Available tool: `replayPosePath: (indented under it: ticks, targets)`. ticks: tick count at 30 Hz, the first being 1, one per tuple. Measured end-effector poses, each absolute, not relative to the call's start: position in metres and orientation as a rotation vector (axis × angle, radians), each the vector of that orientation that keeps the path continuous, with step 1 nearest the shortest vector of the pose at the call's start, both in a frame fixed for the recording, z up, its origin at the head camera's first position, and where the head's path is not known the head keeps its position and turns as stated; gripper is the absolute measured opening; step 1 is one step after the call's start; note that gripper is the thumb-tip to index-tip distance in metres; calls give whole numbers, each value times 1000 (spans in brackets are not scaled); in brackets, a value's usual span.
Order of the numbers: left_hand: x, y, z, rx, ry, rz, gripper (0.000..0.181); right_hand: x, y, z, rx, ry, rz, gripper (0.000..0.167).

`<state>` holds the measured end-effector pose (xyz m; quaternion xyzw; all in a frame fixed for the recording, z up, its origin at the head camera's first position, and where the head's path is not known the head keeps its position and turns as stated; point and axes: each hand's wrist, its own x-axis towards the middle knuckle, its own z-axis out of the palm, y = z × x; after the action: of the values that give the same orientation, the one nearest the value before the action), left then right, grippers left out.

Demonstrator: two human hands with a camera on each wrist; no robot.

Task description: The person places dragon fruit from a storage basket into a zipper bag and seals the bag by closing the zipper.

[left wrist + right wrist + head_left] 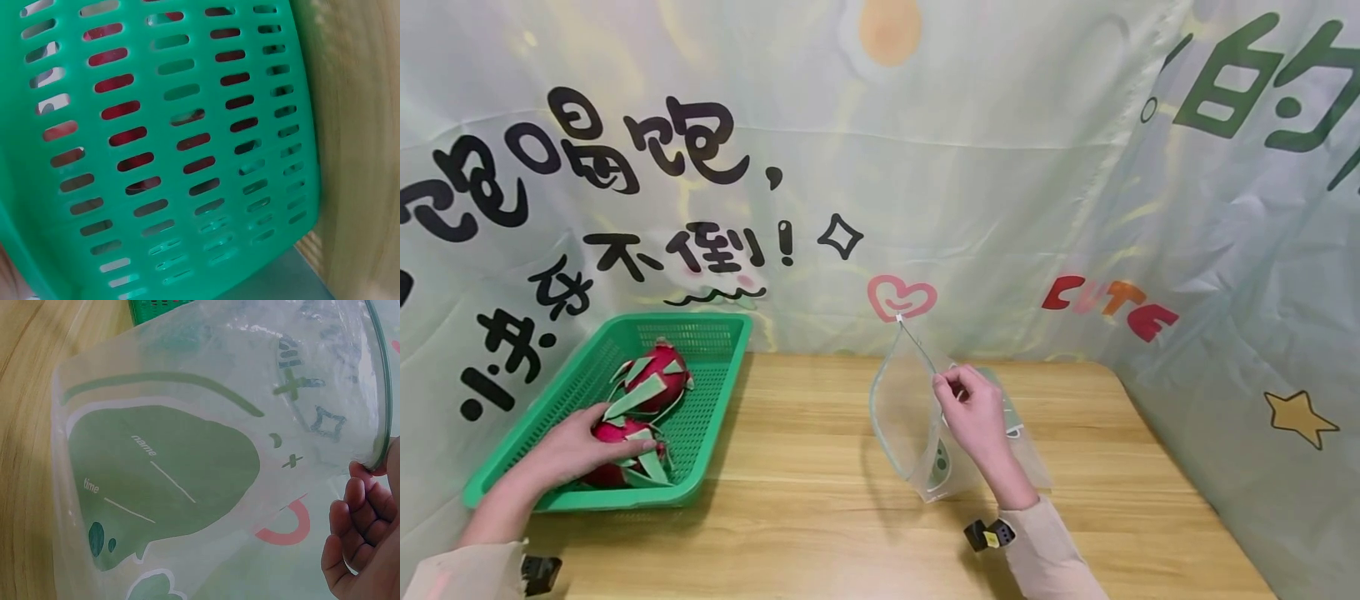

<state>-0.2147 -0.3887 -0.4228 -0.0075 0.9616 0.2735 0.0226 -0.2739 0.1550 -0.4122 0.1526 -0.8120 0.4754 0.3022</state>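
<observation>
Person's left hand (568, 446) dips into a green basket (722, 404) at the left of a wooden desk (790, 450), thumb and fingers curled around the nearer of two dragon fruits, the nearer fruit (617, 432) lying just in front of the farther fruit (666, 367). Well to the right, the right hand (973, 408) pinches the rim of a clear bag (898, 408), whose mouth gapes toward the basket. Green print on the bag reads "name" and "time", and a lettered cloth (1000, 192) hangs behind.
</observation>
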Motion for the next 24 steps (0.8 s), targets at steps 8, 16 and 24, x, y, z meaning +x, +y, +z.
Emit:
replayPosePath:
  ticks: [8,16,24]
  targets:
    - [-213,-388,-423,-42,3030,833,87,-274,155,-412,391,-2162,1251,10]
    - [-212,-388,-424,-58,3121,771,106,-275,156,-411,396,-2157,1267,11]
    - [-206,-388,-423,-117,3215,677,114,-273,157,-410,402,-2155,1274,11]
